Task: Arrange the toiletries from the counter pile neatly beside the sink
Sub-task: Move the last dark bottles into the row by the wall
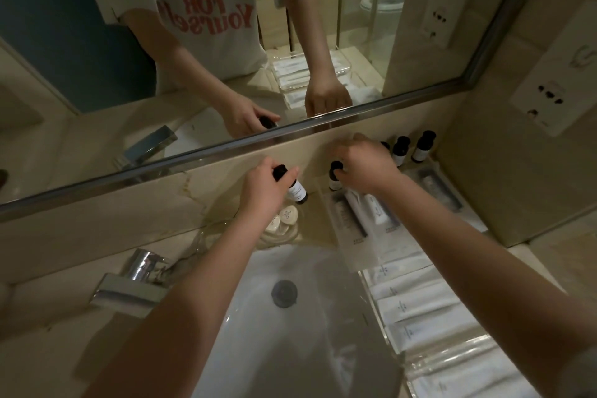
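My left hand (pixel 263 192) grips a small dark bottle with a white label (pixel 297 192), tilted, just above the counter behind the sink. My right hand (pixel 366 166) pinches the black cap of a second small bottle (pixel 335 175) that stands upright on the counter. Two more matching bottles (pixel 400 150) (pixel 422 146) stand side by side against the back wall to the right; a third is partly hidden behind my right hand. White sachets and tubes (pixel 358 213) lie flat right of the sink.
The white sink (pixel 290 329) with its drain is below my arms. A chrome tap (pixel 129 284) stands at the left. A glass dish with wrapped soaps (pixel 281 226) sits behind the basin. A clear tray of white packets (pixel 420 304) runs along the right. The mirror is just above.
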Available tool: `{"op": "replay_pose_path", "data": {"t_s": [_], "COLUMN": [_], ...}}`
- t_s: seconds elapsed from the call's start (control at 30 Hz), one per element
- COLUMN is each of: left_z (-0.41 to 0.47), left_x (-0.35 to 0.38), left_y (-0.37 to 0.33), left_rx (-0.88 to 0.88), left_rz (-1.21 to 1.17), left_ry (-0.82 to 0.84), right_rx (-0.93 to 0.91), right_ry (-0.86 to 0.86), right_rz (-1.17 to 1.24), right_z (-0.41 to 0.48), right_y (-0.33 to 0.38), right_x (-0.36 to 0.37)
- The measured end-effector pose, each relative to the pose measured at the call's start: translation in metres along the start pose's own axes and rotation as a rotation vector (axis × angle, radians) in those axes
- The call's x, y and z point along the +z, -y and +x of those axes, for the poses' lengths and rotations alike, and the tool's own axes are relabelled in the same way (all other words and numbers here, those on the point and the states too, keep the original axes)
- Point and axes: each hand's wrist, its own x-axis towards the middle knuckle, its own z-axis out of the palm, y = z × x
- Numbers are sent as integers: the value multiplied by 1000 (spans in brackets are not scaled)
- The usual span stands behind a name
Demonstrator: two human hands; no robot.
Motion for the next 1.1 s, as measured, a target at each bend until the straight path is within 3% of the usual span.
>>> {"op": "replay_pose_path", "data": {"t_s": [0.17,0.7,1.1], "left_z": [2,25,36], "left_x": [0,39,61], "left_y": [-2,-33,-32], "left_rx": [7,152,160], "left_rz": [3,287,422], "left_ry": [2,244,252], "right_rx": [-42,-84,-47], "right_ry": [134,94,108], "right_rz": [-123,-55,34], "right_z": [7,16,16], "right_y": [3,-19,-19], "right_x": [1,-2,-7]}}
